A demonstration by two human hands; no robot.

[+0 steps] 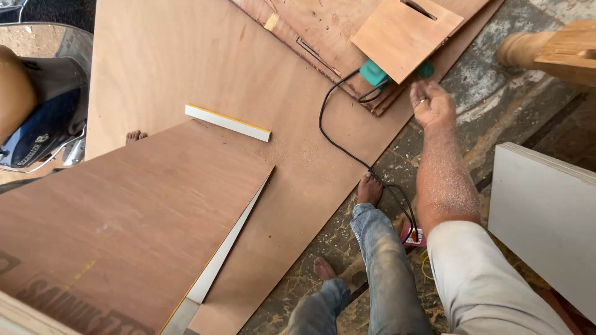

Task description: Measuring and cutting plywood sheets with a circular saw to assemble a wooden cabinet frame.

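My right hand (431, 102) reaches forward over the floor, fingers loosely apart, holding nothing; a ring shows on one finger. It hovers just below a teal power tool (374, 73) that lies half hidden under a small square plywood piece (406, 34) with a slot cut in it. The tool's black cord (338, 142) loops across a large plywood sheet (186, 56) back to a pink socket strip (413, 236) by my feet. A big plywood board (124, 211) fills the lower left. My left hand is out of view.
A narrow white strip with a yellow edge (228, 122) lies on the sheet. Another person's toes (133, 135) peek out beyond the big board. A white panel (546, 211) stands at right, a turned wooden leg (528, 46) top right, a scooter (43, 111) at left. Sawdust covers the floor.
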